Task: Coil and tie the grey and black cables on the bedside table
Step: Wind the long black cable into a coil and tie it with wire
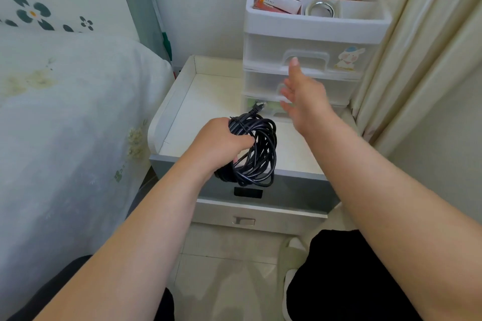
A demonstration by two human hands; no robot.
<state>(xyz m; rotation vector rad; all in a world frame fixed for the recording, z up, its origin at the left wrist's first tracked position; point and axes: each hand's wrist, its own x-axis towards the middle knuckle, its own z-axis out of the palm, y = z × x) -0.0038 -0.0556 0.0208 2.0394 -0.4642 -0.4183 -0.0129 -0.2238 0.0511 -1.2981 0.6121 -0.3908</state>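
Note:
My left hand [221,142] grips a coiled black cable [257,156], a bundle of several loops held above the front edge of the white bedside table [182,112]. One plug end of the cable [257,108] sticks up from the top of the coil. My right hand [302,94] is raised with fingers apart and holds nothing, in front of the lower drawers of a plastic drawer unit. No grey cable shows in this view.
A white plastic drawer unit [310,65] stands at the table's back right, its top tray holding boxes, a comb and a tape roll [322,9]. The bed [65,117] lies to the left, a curtain [422,60] to the right. The table's grey drawer front [287,190] faces me.

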